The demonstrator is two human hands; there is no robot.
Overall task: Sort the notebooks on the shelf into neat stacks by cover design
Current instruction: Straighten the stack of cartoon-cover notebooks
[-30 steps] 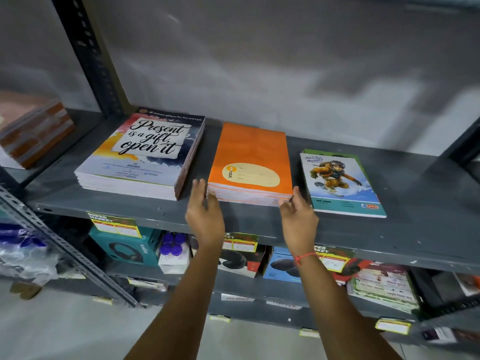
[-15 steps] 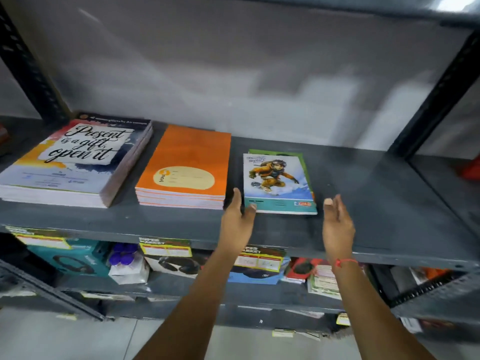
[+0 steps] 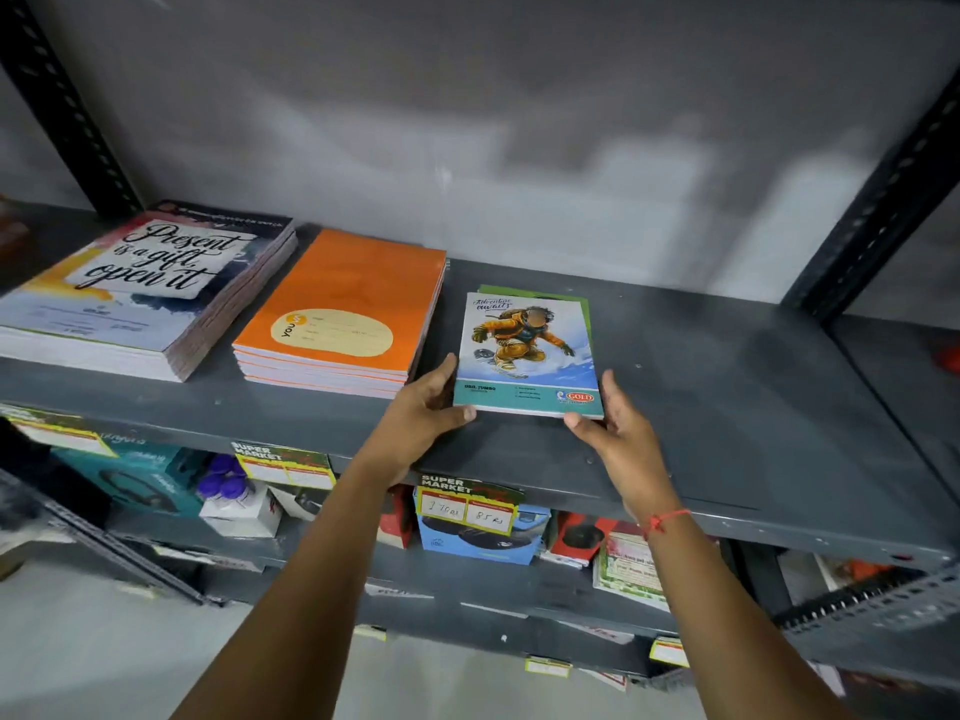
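Our fingers [image 3: 451, 374] are spread loosely, not clenched: the left hand [image 3: 426, 410] lies along the near left corner of the snowboarder notebook [image 3: 527, 350], thumb touching its front edge, and the right hand [image 3: 615, 426] cups the near right corner the same way, thumb at the front edge and fingertips along the side. We cannot tell whether either hand truly grips the book or only presses against it. A red thread [image 3: 665, 519] circles our right wrist. The snowboarder notebook rests flat near the front of the grey shelf [image 3: 727, 407], on top of a green-covered notebook [image 3: 584, 306] that peeks out behind and to the right. Just to the left sits the orange stack [image 3: 343, 314], and beyond that the "Present is a gift" stack [image 3: 150, 288]. Boxed goods [image 3: 480, 535] and price tags [image 3: 465, 506] fill the shelf below.
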